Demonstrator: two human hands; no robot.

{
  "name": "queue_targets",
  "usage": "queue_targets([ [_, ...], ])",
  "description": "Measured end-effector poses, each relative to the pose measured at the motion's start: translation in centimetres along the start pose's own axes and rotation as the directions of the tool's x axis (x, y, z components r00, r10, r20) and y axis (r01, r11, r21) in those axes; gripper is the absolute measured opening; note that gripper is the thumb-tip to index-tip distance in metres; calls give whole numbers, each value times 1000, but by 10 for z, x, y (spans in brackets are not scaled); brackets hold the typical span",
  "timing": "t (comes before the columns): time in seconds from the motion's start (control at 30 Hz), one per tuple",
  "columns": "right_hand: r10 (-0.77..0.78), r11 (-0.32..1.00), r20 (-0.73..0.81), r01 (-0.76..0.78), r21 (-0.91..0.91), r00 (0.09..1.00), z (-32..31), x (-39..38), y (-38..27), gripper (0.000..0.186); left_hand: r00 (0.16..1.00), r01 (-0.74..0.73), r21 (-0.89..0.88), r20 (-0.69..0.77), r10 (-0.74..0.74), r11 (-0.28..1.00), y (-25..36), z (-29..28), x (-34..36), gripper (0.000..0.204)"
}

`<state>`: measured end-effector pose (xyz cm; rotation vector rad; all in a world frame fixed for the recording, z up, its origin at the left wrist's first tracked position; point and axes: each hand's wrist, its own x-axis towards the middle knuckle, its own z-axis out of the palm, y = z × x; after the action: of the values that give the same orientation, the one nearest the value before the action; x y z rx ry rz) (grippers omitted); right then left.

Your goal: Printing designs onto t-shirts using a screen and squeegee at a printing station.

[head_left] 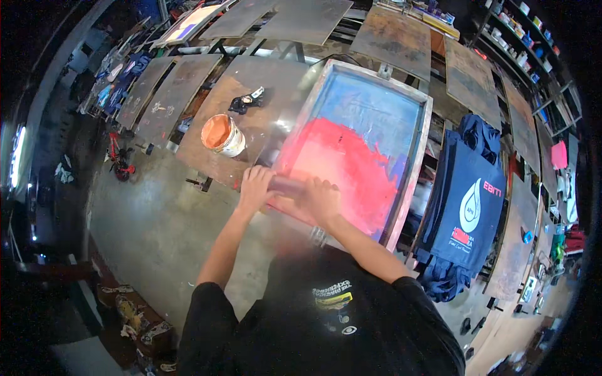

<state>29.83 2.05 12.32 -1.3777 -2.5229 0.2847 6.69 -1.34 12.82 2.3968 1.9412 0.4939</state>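
Note:
Both my hands grip a squeegee (pixel 288 186) with a dark handle, near the front end of a screen-printing frame (pixel 401 88). My left hand (pixel 254 187) is closed round its left end, by the frame's left front corner. My right hand (pixel 320 199), somewhat blurred, is closed on the right part. The squeegee's lower edge is hidden. Red-pink ink (pixel 357 166) covers the near and middle mesh, paler towards my hands. Farther back the mesh (pixel 373 103) shows blue. What lies under the frame is hidden.
Left of the frame, an open tub of orange ink (pixel 232 141) and a crumpled black item (pixel 246 101) rest on a board (pixel 210 150). To the right, a navy printed garment (pixel 483 169) is laid over a board. More boards surround these, and shelves of bottles (pixel 523 44) stand far right.

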Motion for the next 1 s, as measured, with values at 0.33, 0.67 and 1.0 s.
queue_targets([
  [0.33, 340, 940, -34, -338, 53, 940, -1, 8, 9, 55, 937, -315, 141, 205, 284, 938, -12, 12, 89, 62],
  [0.67, 338, 940, -122, -329, 90, 933, 2, 2, 6, 56, 940, -333, -61, 60, 337, 941, -23, 12, 80, 62],
  [1.0, 206, 979, -105, -205, 19, 973, -2, 29, 4, 57, 968, -248, -263, -39, 247, 932, -48, 35, 59, 63],
])
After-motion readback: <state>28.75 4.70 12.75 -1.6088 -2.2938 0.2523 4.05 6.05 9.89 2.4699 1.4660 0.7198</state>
